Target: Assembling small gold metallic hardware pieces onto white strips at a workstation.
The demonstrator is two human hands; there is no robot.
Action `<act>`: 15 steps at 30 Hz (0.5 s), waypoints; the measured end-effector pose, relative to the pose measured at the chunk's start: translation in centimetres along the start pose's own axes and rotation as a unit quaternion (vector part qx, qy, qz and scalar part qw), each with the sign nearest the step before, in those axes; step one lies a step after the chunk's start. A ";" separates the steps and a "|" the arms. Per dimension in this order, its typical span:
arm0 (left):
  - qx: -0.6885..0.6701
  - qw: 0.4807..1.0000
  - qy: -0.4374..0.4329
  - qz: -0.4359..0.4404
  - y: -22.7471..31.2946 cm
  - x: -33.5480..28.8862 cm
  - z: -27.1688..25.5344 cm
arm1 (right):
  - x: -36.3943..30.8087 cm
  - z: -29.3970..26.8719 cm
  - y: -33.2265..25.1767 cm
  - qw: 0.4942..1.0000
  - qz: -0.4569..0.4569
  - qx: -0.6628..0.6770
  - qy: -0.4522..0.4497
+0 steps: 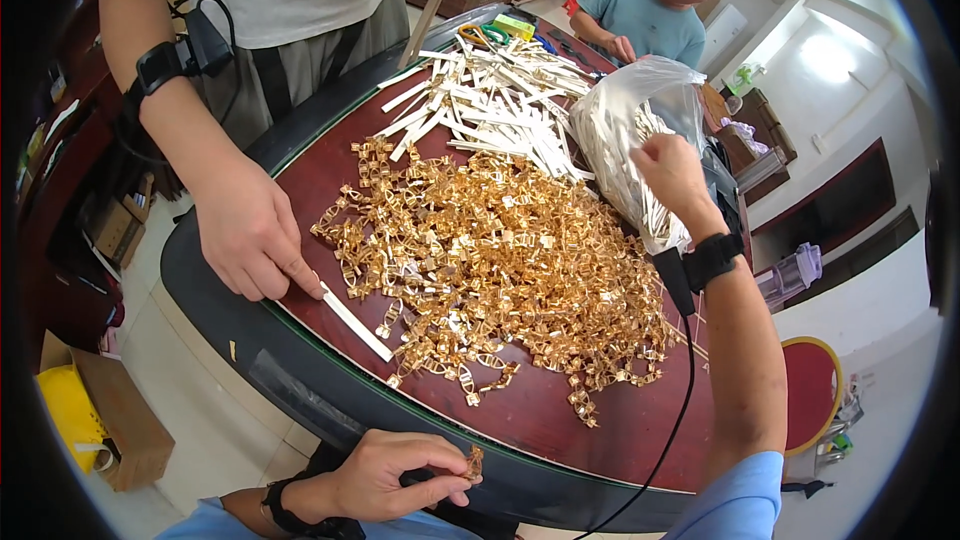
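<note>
At the table's near edge my left hand [395,475] pinches a small gold-coloured metal piece [474,464] between thumb and fingers. My right hand [672,175] is stretched out at the right, its fingers curled, over a clear plastic bag [605,125] filled with thin white strips. Whatever those fingers hold, if anything, is hidden. Between my hands spreads a big heap of shiny gold metal pieces [500,250], some linked in short chains. Behind it lies a loose pile of flat white strips [480,100].
A co-worker's hand [250,245] reaches in from the left, a finger at one white strip [355,325] on the dark red table [510,440]. Scissors [480,35] lie at the far end. Another person [645,15] sits beyond. A cable [690,380] hangs from my right wrist.
</note>
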State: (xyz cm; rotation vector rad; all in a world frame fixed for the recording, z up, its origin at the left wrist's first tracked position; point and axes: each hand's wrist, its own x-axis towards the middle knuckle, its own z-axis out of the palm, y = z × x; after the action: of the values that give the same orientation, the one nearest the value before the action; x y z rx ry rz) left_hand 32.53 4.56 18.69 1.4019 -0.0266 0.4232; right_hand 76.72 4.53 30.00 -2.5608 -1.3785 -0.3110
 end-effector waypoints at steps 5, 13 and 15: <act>0.000 1.000 -0.003 -0.013 0.3 -0.1 -0.1 | -1.8 0.1 2.1 0.986 0.093 -0.126 -0.054; -0.008 0.999 0.005 -0.046 0.5 -0.1 0.3 | -2.6 2.1 5.5 0.988 0.084 -0.119 -0.053; 0.008 1.000 0.008 -0.027 0.4 -0.1 0.2 | -2.9 0.9 6.5 0.994 0.069 -0.065 -0.049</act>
State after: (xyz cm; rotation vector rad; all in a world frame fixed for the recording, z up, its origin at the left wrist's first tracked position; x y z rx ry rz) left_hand 32.42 4.35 19.07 1.4122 0.0277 0.3894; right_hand 80.73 -1.01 27.69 -2.7964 -1.2409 -0.2629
